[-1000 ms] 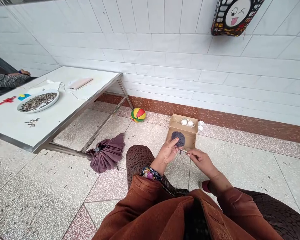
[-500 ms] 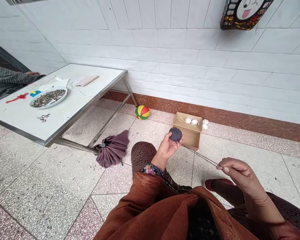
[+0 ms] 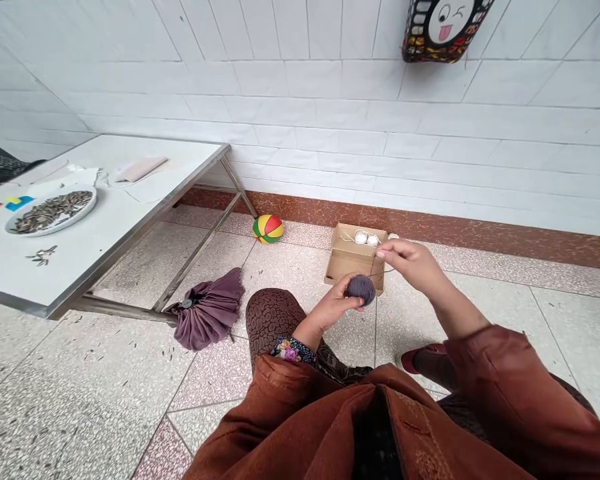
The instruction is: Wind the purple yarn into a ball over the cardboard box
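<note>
Between the thumb and fingers of my left hand (image 3: 333, 305) sits a dark grey-purple ball of yarn (image 3: 361, 291). My right hand (image 3: 405, 259) is just above and to the right of it, its fingertips pinched on a thin dark strand of yarn (image 3: 373, 264) that runs down to the ball. Behind both hands an open cardboard box (image 3: 344, 260) stands on the floor. Small white balls of yarn (image 3: 361, 237) lie in its far part, and another white one shows partly behind my right hand.
To the left stands a white table (image 3: 115, 220) with a plate of seeds (image 3: 87, 212) and a folded pale cloth (image 3: 141, 169). A colourful ball (image 3: 269, 229) and a purple gathered cloth bundle (image 3: 210, 310) are on the floor. A dark basket (image 3: 443, 50) hangs on the wall.
My right hand has come in from the lower right, up and left close to the yarn ball, shortening the strand between them. The ball has turned and dropped slightly; the view has shifted right.
</note>
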A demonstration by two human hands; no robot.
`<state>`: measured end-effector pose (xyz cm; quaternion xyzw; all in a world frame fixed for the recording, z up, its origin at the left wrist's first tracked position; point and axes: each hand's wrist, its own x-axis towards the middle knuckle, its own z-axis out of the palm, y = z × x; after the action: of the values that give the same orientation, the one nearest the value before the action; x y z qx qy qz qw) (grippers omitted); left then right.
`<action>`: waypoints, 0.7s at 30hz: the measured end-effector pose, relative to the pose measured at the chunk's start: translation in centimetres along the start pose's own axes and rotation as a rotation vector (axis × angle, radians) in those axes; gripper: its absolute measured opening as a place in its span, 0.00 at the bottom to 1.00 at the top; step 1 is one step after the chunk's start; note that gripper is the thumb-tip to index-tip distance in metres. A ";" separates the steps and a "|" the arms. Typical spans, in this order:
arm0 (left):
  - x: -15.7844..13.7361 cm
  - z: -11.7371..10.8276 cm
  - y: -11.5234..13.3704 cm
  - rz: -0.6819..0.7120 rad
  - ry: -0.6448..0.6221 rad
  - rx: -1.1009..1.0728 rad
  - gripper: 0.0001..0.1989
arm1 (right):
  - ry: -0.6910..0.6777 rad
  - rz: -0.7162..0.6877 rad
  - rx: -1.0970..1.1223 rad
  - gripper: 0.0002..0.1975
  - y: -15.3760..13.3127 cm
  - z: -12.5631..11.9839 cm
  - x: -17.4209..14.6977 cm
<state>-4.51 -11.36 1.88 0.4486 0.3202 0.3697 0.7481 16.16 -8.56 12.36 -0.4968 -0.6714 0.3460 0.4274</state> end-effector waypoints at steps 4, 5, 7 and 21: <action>-0.5 0.7 0.1 -0.018 -0.119 -0.024 0.40 | 0.011 0.129 -0.023 0.16 4.8 2.0 1.8; -0.5 0.8 0.2 -0.004 -0.109 -0.058 0.42 | 0.002 0.183 -0.034 0.16 6.0 2.7 1.3; -0.6 1.0 0.5 0.017 -0.058 -0.130 0.42 | -0.009 0.282 -0.020 0.17 8.1 4.3 -0.5; -0.1 1.1 -0.2 0.104 0.401 0.397 0.25 | -0.214 -0.096 -0.105 0.13 4.0 3.7 -6.3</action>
<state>-3.56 -12.00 2.13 0.5202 0.5043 0.4191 0.5473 15.14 -13.73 5.88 -0.4459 -0.7533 0.3407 0.3428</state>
